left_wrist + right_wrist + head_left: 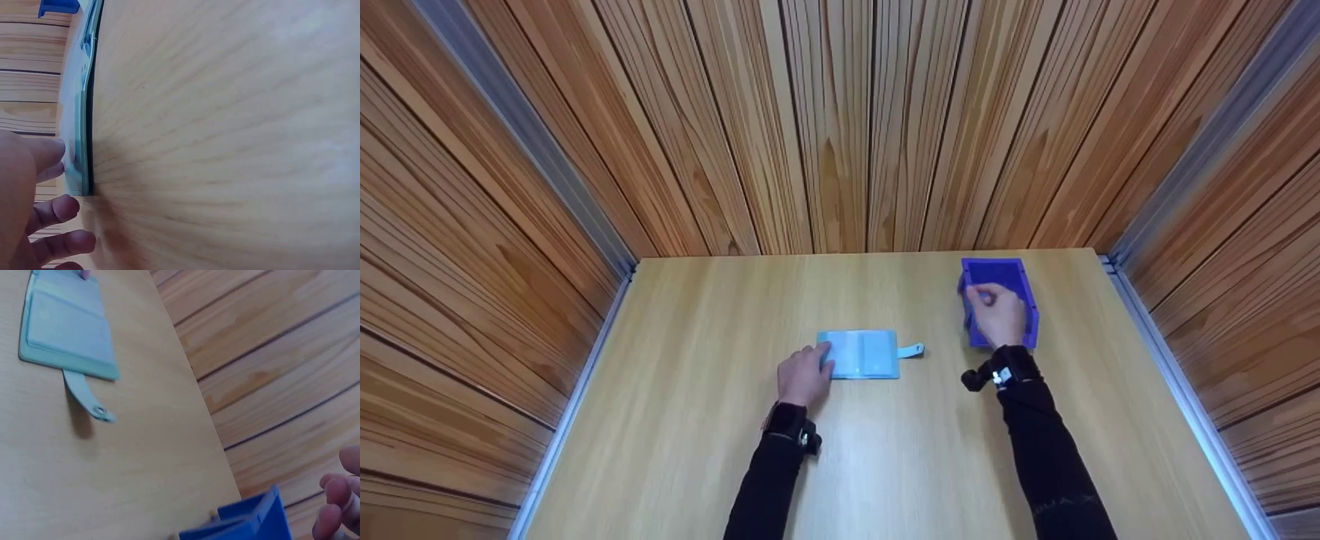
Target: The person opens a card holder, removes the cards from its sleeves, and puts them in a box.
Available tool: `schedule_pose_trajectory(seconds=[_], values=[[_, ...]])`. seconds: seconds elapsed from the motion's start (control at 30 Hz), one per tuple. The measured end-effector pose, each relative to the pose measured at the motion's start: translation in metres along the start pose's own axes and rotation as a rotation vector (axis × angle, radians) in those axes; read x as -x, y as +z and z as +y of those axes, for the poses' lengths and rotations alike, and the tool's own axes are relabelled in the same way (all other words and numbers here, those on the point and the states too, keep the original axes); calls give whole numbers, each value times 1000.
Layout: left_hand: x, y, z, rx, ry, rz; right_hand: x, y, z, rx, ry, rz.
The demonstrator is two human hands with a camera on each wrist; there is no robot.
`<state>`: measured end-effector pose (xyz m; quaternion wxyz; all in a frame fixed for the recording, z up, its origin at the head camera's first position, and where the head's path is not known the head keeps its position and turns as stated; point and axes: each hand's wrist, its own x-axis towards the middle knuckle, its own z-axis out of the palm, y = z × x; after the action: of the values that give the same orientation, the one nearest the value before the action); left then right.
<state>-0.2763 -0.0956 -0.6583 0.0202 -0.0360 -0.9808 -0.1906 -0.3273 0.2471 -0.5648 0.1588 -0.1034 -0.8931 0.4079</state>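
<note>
A light blue card holder [861, 355] lies spread open on the table, clear sleeves inside, its snap strap [911, 350] pointing right. My left hand [804, 375] rests its fingers on the holder's left end; in the left wrist view the other fingers [66, 243] hang loosely beside it. Over a purple-blue bin [976, 335] at the back right is my right hand [1001, 313], its fingers bent. Part of the right hand [343, 500] shows in the right wrist view, with loosely curled fingers and no object visible between them. The bin's inside is partly hidden by that hand.
The light wooden table [675, 450] runs to a wood-plank wall [840, 150] at the back. Plank walls with metal rails [1185, 420] stand on both sides. The bin sits near the table's back edge, right of the card holder.
</note>
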Motion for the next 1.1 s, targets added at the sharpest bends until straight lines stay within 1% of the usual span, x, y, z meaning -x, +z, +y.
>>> schedule_pose_trajectory(seconds=[0.1,0.17,0.23,0.3,0.4,0.5,0.63,0.77,0.93,1.1], values=[[0,-2,0,-8,2,-1,7,15,-6,-19,-54,-82],[1,-3,0,-7,10,-7,14,25,-9,-24,-75,-147],[2,-3,0,3,18,-12,22,37,-9,-45,-92,-247],[3,-3,1,7,21,-13,30,50,-9,-31,-104,-352],[3,-2,3,4,26,-16,41,69,-5,56,-149,-504],[3,-1,5,1,37,-23,51,83,1,194,-205,-588],[3,2,8,6,42,-35,59,94,12,331,-263,-641],[4,2,8,15,45,-33,63,96,20,393,-304,-662],[3,0,4,31,37,-31,61,98,17,391,-331,-679],[2,0,0,32,25,-52,59,102,16,377,-333,-674]])
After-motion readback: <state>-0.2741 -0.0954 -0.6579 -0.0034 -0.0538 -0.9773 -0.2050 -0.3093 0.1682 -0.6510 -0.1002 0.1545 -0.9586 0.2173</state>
